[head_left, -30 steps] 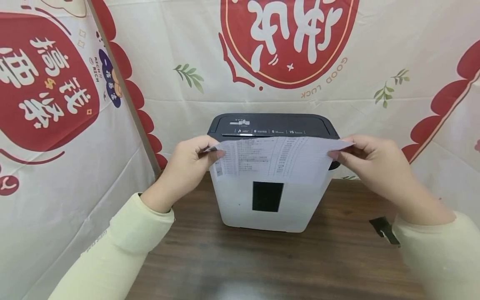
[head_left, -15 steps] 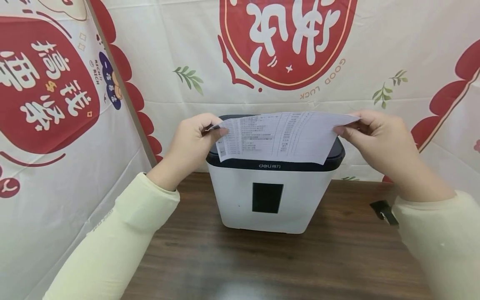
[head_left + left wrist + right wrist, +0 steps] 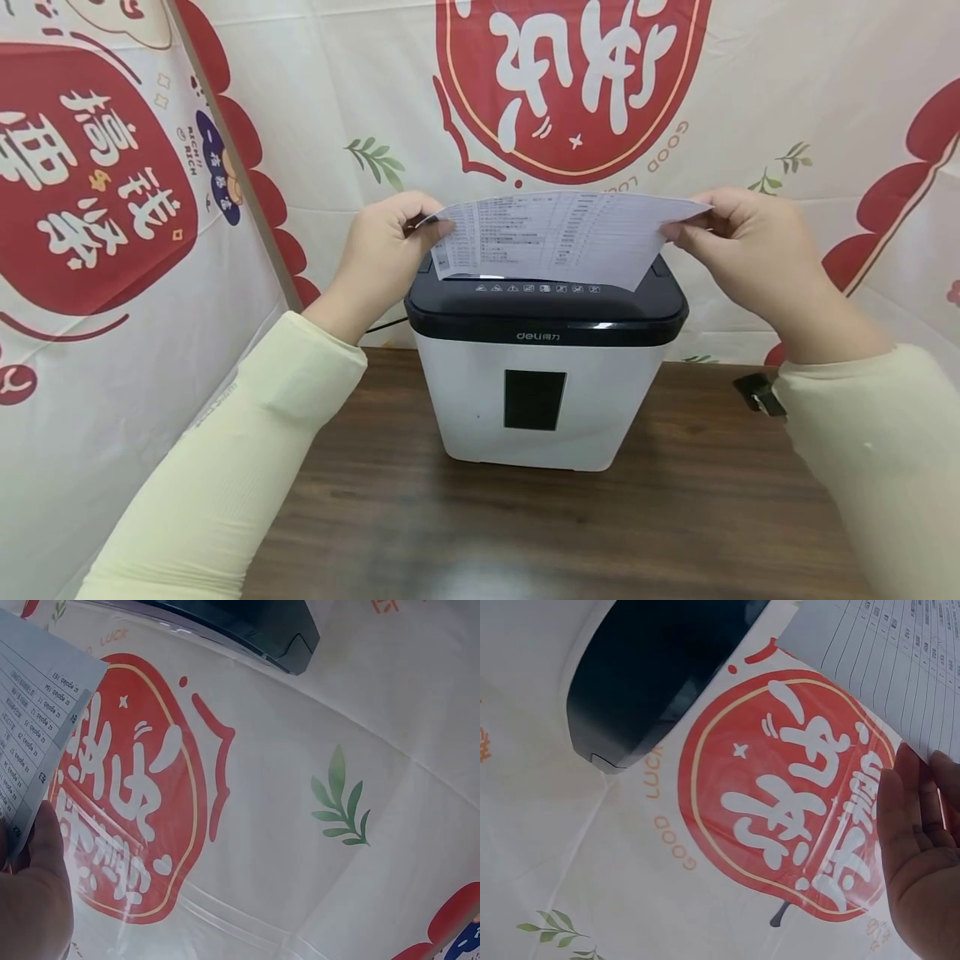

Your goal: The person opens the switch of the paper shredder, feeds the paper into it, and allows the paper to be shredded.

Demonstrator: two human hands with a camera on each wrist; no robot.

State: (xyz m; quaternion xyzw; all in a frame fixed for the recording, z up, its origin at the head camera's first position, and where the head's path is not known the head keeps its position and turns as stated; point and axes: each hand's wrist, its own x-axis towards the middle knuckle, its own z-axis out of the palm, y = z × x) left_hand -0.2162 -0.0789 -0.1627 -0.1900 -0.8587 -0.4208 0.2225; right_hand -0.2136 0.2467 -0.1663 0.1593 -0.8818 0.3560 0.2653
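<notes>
A printed sheet of paper with a table of text is stretched between both hands, bowed slightly upward. My left hand pinches its left edge between thumb and fingers; my right hand pinches the right edge the same way. Behind and below the paper stands a white paper shredder with a black top. The sheet's lower edge overlaps the feed slot area in the head view. In the left wrist view the paper hangs from the left fingers, and in the right wrist view the right hand holds its corner.
The shredder stands on a dark wooden table. A small black object lies by the right sleeve. A black cord runs from the shredder's left. Printed cloth hangs behind and at the sides.
Both hands have raised the paper from in front of the shredder to above its top. The shredder's front rim and row of icons now show below the sheet.
</notes>
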